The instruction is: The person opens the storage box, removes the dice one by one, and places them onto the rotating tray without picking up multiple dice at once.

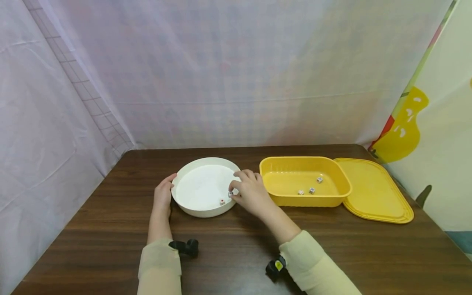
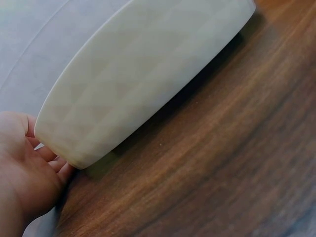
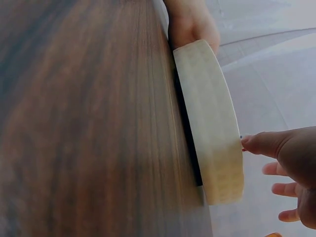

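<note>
One die [image 1: 222,202] lies inside the white dish [image 1: 200,184], near its front wall. The left hand [image 1: 164,195] grips the dish's left edge; the right hand [image 1: 252,194] pinches a second die [image 1: 230,194] between thumb and finger at the dish's right side. Right of the dish, the yellow container [image 1: 295,201] holds three dice [image 1: 312,191]; farther right of the dish, the yellow lid [image 1: 376,192] lies on the table [image 1: 228,254].

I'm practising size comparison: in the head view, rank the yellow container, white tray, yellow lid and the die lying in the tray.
1. Yellow container
2. White tray and yellow lid: too alike to rank
3. Die
</note>
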